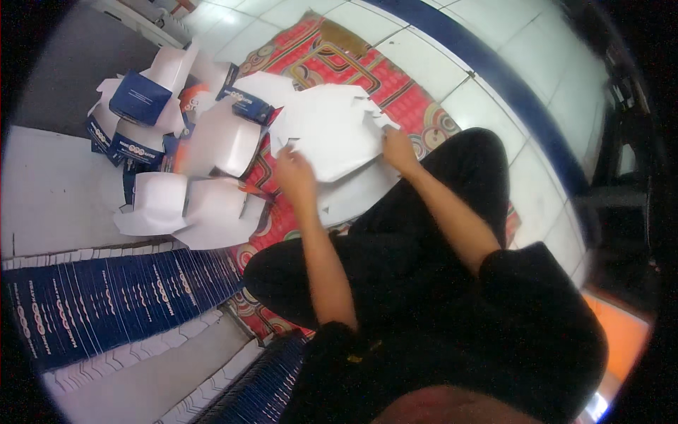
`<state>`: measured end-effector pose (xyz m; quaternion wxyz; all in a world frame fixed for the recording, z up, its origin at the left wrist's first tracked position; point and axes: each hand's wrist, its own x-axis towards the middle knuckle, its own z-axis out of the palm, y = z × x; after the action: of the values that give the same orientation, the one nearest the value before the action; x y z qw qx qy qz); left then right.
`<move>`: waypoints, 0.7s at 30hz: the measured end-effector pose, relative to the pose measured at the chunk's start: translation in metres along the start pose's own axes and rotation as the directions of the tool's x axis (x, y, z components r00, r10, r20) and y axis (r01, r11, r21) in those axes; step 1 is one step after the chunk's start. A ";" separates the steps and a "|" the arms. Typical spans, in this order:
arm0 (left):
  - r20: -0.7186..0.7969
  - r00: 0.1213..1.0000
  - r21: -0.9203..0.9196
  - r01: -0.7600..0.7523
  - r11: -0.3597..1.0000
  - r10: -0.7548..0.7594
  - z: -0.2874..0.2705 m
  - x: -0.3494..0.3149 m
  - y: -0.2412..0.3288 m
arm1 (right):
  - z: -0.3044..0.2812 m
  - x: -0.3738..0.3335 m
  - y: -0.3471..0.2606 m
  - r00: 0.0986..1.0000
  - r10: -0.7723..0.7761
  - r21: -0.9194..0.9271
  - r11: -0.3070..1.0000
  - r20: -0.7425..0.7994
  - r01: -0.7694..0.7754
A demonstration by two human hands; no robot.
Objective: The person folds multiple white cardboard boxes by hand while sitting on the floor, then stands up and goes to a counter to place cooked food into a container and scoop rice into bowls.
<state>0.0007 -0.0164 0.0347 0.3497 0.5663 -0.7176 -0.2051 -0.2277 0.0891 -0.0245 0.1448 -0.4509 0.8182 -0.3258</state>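
Note:
I sit cross-legged with a white die-cut carton blank (328,134) held out over my lap, its notched flaps spread open and its plain side up. Its left edge is pinched in my left hand (295,175), whose fingers are slightly blurred. On the opposite edge, my right hand (400,150) grips by a notched flap with closed fingers. Under this blank, another white sheet (359,194) shows near my legs. To the left of my hands stand several part-folded cartons (224,141), white inside and navy with orange outside, heaped against one another.
A patterned red mat (318,53) lies under me on white tiled floor (409,53). Long rows of navy flat blanks (120,300) stand packed on edge at the lower left, with another stack (258,385) by my left side. A dark blue stripe (487,67) crosses the tiles.

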 end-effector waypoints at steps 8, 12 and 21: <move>0.673 0.635 -0.500 0.768 0.399 -0.378 -0.009 0.007 -0.012 | -0.016 0.007 -0.026 0.979 -0.063 0.171 0.980 -0.196 0.098; 0.682 0.721 -0.666 0.681 0.304 -0.122 -0.011 0.007 0.008 | -0.019 0.005 -0.025 0.960 -0.118 0.184 0.969 -0.255 0.168; 0.604 0.756 -0.622 0.646 0.442 -0.253 -0.001 0.009 0.013 | -0.034 0.000 -0.051 0.945 -0.146 0.145 0.970 -0.291 0.195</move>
<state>-0.0081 -0.0215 0.0467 0.3306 0.4587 -0.4175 -0.7113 -0.2125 0.0837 0.0346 0.0378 -0.4558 0.7569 -0.4668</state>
